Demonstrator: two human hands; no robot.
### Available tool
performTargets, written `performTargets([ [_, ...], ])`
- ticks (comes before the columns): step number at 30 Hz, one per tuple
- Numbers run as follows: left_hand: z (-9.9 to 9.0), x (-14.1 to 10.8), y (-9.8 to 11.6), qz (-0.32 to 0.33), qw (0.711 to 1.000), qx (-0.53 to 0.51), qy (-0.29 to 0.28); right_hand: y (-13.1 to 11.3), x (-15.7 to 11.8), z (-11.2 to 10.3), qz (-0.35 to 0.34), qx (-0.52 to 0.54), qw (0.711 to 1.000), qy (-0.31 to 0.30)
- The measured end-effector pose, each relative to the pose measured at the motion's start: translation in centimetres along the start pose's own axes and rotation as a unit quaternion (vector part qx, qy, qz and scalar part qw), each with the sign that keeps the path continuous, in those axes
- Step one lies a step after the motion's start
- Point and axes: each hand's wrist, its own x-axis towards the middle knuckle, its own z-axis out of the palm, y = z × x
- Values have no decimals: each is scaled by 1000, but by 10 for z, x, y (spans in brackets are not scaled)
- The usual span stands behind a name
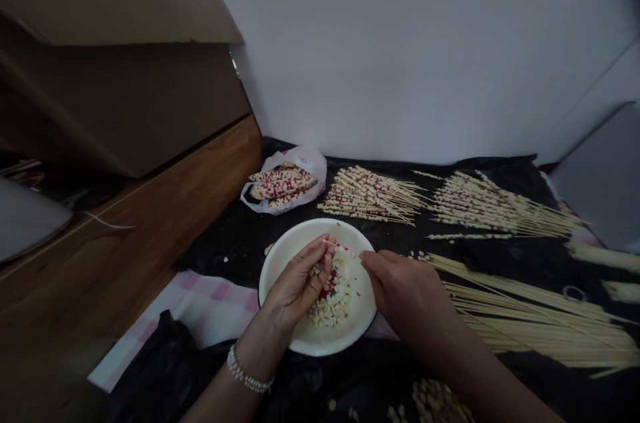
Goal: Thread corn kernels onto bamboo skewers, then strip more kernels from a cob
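A short thin skewer with white and dark-red corn kernels [344,249] on it spans the gap between my two hands, above a white enamel bowl [273,263]. My right hand [407,289] is closed in a pinch at the skewer's right end; the rest of the stick is hidden by the hand. At the other end are the fingertips of my left hand [300,279], whose curled fingers cup a few loose kernels [315,269]. Whether the left fingertips also grip the stick is hard to see. Loose pale kernels [330,309] lie in the bowl over a red-and-green print.
Behind the bowl, a plastic bag [313,166] holds several speckled corn cobs [283,186]. Two piles of kernel-covered skewers [367,193] [475,203] lie further right. Bare sticks [540,323] spread at the right. More kernels [437,403] lie near the front edge. A cardboard box [125,89] stands left.
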Motion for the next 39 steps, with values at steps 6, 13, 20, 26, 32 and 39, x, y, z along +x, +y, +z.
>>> performTargets([
  [6,-1,1,0,16,1000,15,1,-2,1,-2,15,-13,1000,-24],
  [13,-1,1,-2,26,999,22,1,-2,1,2,13,-21,1000,-15],
  [20,6,-2,0,7,999,-18,27,-1,-1,2,7,-11,1000,-8],
  [26,3,0,1,-17,999,-25,17,-1,-1,3,8,-11,1000,-10],
  [32,0,2,1,-14,999,-31,11,-2,0,3,14,-15,1000,-20],
  [39,2,1,1,-13,999,-32,17,-3,-1,1,3,-7,1000,-27],
])
